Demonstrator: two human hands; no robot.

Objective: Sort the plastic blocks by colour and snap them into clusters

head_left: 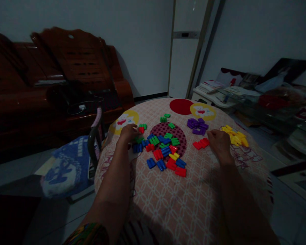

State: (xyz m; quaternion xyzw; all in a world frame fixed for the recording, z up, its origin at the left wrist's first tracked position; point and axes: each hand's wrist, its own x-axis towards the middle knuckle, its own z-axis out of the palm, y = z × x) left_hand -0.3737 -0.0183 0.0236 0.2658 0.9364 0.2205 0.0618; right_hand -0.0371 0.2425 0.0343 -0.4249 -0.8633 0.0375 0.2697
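My left hand (129,133) is over the left end of a loose pile of plastic toy blocks, its fingers curled down. A red block (141,130) lies right at its fingertips, with a green block (143,126) just behind. Whether the fingers grip a block is hidden. My right hand (219,142) is closed at the right, against the end of a small group of red blocks (200,144); what it holds, if anything, does not show. Between the hands lie mixed blue blocks (151,163), green blocks (175,141), red blocks (171,164) and a yellow block (174,156).
Purple blocks (197,126) form a pile behind the red group, and yellow blocks (235,136) lie beyond my right hand. A patterned cloth covers the round table (163,200). A chair (66,166) stands at the left, a cluttered glass-topped stand (247,105) at the right.
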